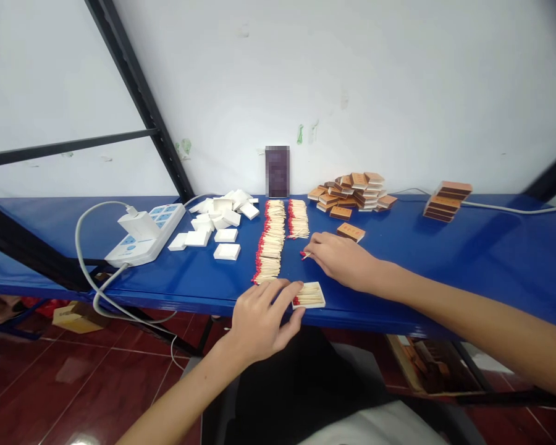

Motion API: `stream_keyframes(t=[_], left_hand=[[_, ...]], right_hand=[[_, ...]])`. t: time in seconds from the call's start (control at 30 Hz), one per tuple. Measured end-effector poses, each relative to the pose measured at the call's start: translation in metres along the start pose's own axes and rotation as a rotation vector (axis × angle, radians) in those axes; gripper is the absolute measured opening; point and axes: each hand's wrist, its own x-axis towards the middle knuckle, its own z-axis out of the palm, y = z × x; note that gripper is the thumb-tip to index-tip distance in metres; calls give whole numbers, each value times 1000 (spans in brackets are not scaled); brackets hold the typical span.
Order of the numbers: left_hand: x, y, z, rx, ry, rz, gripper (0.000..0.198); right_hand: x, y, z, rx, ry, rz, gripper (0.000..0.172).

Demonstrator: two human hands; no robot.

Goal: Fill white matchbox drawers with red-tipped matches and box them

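Two hands under my remote watch: left hand [271, 318] lightly grips the tray [322, 303] at its left end; right hand [336, 256], beyond the tray, pinches matches [304, 254], count unclear, heads leftward. I advise level, heads-aligned lowering.

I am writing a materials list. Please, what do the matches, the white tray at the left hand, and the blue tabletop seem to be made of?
Matches: probably bare wood, matte, judging by the pale, thin sticks. White tray: likely smooth card, from its thin, straight walls; plastic is possible. Blue tabletop: perhaps painted metal, given its shiny edge.
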Motion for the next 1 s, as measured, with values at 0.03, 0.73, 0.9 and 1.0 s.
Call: stream_keyframes(t=[0.03, 0.73, 0.9, 1.0], left_hand=[[1, 0, -1, -27, -11, -26, 29], [6, -2, -12, -167, -126, -164, 41], [7, -3, -15, -205, -172, -204, 46], [8, -3, -18, -235, -208, -227, 47]], right_hand=[[0, -1, -1, -2, -10, -2, 20], [3, -1, 6, -70, 34, -200, 23], [2, 1, 3, -80, 38, -240, 19], [1, 4, 0, -91, 10, -295, 25]])
